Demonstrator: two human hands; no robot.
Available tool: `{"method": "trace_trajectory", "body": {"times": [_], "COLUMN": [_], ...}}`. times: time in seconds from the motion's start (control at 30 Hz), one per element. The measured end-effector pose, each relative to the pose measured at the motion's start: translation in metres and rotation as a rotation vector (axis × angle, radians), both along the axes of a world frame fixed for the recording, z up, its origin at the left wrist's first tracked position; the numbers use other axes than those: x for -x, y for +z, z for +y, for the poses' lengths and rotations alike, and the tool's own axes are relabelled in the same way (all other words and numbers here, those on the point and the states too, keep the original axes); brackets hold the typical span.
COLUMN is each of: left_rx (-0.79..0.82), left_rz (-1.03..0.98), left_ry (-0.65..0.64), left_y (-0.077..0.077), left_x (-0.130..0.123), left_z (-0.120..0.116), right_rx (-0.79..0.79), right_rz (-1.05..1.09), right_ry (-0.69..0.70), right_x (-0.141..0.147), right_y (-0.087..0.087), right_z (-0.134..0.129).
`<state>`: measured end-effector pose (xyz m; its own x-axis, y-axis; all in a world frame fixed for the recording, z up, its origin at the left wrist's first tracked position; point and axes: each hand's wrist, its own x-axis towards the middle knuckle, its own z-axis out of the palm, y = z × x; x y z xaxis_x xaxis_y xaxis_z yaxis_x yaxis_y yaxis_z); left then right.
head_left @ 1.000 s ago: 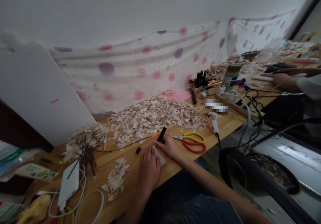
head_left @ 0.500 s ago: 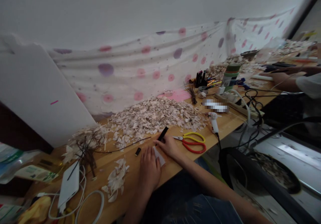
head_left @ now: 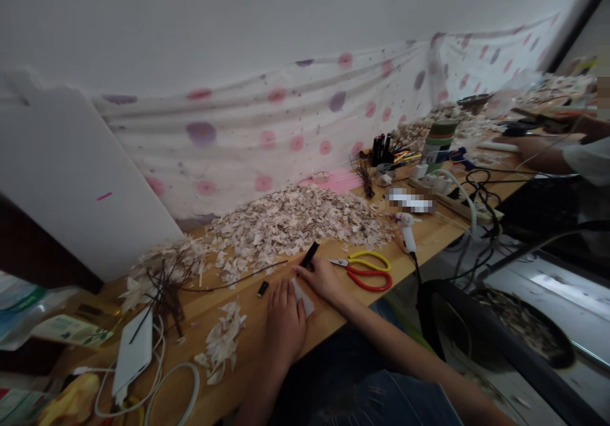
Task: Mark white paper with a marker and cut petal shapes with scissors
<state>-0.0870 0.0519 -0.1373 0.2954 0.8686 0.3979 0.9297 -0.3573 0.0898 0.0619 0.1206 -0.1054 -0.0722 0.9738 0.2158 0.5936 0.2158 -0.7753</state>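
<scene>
My right hand is closed around a black marker, held at a slant with its upper end pointing away from me. Under and between my hands lies a small whitish piece, perhaps paper or a petal. My left hand rests flat at its left edge, fingers stretched out together. The marker's tip is hidden by my fingers. A short black cap lies just left of my left fingertips. Scissors with one yellow and one red handle lie to the right of my right hand.
A heap of pale flakes covers the table behind my hands. A white glue gun and a power strip with cables are to the right. Dried petals and a white power bank lie left. Another person's arm is far right.
My hands and the marker look nearly unchanged. At the far right, the other person's hands have shifted a little.
</scene>
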Motion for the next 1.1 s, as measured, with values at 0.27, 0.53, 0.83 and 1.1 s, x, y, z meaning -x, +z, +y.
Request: {"method": "trace_trajectory", "body": {"times": [0.27, 0.53, 0.83, 1.1], "left_rx": [0.001, -0.007, -0.012, -0.016], "left_rz": [-0.014, -0.012, -0.013, -0.021], "left_ry": [0.002, 0.003, 0.004, 0.008], "left_y": [-0.0011, -0.0022, -0.0002, -0.002], "left_x": [0.0002, 0.001, 0.0, -0.0001], "left_z": [0.0007, 0.0003, -0.0005, 0.0008], "right_rx": [0.022, 0.023, 0.015, 0.017], "right_rz": [-0.016, -0.02, -0.034, -0.032], "right_ry": [0.018, 0.022, 0.01, 0.009], "right_x": [-0.0001, 0.0004, 0.001, 0.0011], "right_y": [-0.003, -0.0026, -0.004, -0.0016], "right_z": [0.0017, 0.0018, 0.0019, 0.0008]}}
